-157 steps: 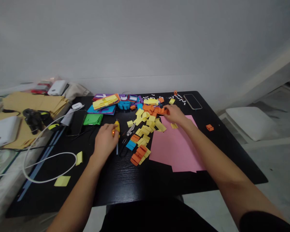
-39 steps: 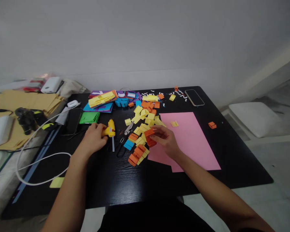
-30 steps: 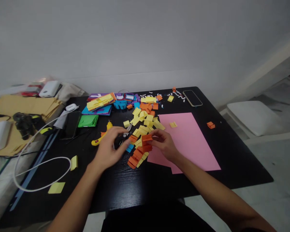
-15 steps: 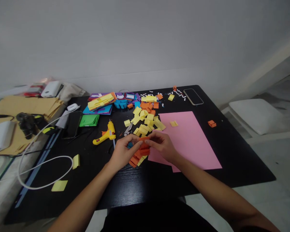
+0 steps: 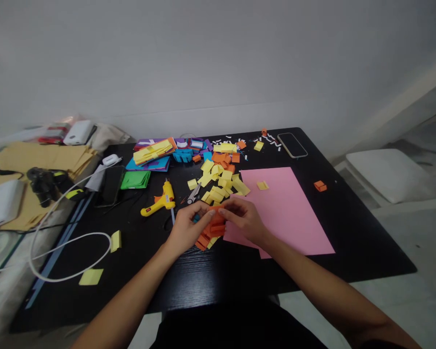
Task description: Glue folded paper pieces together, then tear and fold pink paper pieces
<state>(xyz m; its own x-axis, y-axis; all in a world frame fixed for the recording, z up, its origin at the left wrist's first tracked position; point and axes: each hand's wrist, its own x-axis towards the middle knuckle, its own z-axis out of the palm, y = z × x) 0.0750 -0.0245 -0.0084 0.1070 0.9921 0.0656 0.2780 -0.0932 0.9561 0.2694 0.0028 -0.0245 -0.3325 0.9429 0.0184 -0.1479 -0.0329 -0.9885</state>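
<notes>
Between both hands is a small piece of orange paper [image 5: 217,213], pinched at its two ends. My left hand [image 5: 189,225] closes thumb and fingers on its left side. My right hand [image 5: 246,220] grips the opposite side, partly over the pink paper sheets [image 5: 290,218]. Just under my fingers lie more folded orange paper pieces [image 5: 202,241], mixed with a few yellow ones. Beyond the hands spreads a heap of yellow paper pieces [image 5: 218,186]. Scissors [image 5: 193,194] lie left of that heap, their handles partly hidden by my left hand.
A yellow glue gun [image 5: 160,201] lies to the left, near a green paper stack [image 5: 135,180]. Coloured paper stacks [image 5: 152,152] and white scraps line the back. A phone [image 5: 292,145] rests at the back right. A white cable [image 5: 70,240] loops over the table's left side.
The view has shifted very slightly. Both hands stay in place, still pinching the orange paper, with little visible movement of the fingers.
</notes>
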